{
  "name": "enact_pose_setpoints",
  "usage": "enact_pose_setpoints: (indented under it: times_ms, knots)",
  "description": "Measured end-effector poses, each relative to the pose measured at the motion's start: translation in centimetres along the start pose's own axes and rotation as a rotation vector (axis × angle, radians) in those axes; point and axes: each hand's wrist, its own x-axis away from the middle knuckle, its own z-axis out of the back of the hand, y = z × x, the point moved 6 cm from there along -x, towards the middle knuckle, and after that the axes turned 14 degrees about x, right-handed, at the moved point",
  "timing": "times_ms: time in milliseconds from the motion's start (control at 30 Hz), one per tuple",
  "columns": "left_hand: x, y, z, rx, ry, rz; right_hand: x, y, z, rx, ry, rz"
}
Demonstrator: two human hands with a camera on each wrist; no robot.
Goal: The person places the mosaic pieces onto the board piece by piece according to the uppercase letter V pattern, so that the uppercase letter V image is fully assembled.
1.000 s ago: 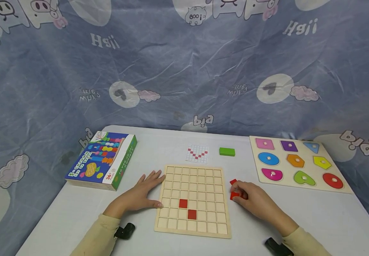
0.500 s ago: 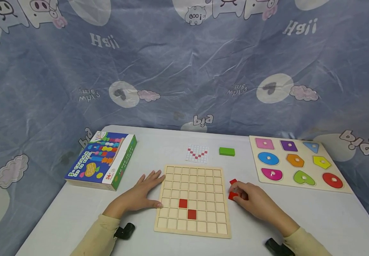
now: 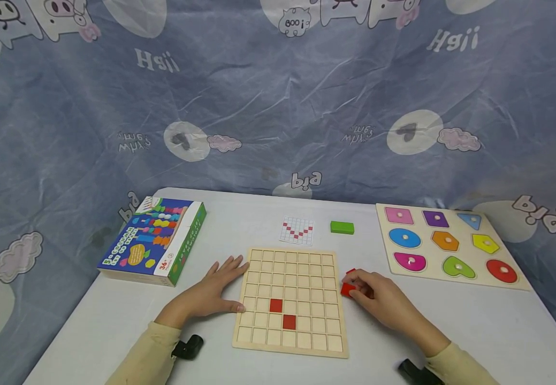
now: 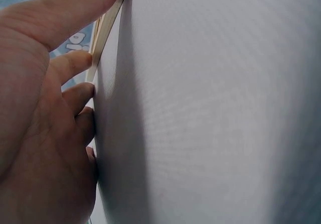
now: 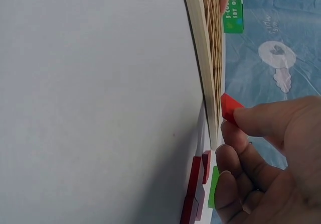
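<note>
A wooden grid board (image 3: 291,268) lies on the table with two red square tiles in it, one tile (image 3: 275,305) up and left of the other tile (image 3: 289,322). My left hand (image 3: 210,294) has its fingers spread on the table; its thumb and index finger touch the board's left edge. Just past the board's right edge, my right hand (image 3: 386,302) pinches a red square tile (image 5: 228,106) between thumb and index finger, raised off the table. More red tiles (image 5: 194,176) lie on the table beneath that hand, mostly hidden by it in the head view.
Behind the board lie a small card (image 3: 297,231) with a red V pattern on a grid and a green block (image 3: 342,228). A colourful box (image 3: 152,240) is at left. At right lies a wooden shape puzzle board (image 3: 422,248). A patterned cloth (image 3: 258,107) hangs behind.
The red tile in my right hand has moved slightly left and up, closer to the board's right edge. My left hand has stayed still.
</note>
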Motion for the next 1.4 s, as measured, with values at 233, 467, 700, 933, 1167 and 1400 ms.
enact_pose_setpoints:
  times_ms: [233,467,700,933,1167,1400]
  knots:
    - [0.0,0.1,0.1,-0.001,0.000,0.001,0.0,-0.7,-0.1,-0.050,-0.006,-0.003]
    - [0.0,0.1,0.0,-0.006,0.001,0.002,-0.2,-1.5,-0.2,-0.106,0.036,0.030]
    - [-0.1,-0.1,-0.1,-0.014,0.003,0.004,-0.8,-2.5,-0.6,-0.145,0.047,0.026]
    - [-0.1,0.0,0.0,-0.002,-0.002,0.000,-1.3,-3.7,-1.1,-0.169,0.022,0.028]
    - [-0.1,-0.1,0.0,-0.003,-0.005,0.001,-2.1,-5.1,-1.7,-0.191,-0.016,0.020]
    - [-0.2,-0.2,-0.1,-0.009,-0.003,0.014,-2.8,-6.5,-2.5,-0.208,-0.037,0.021]
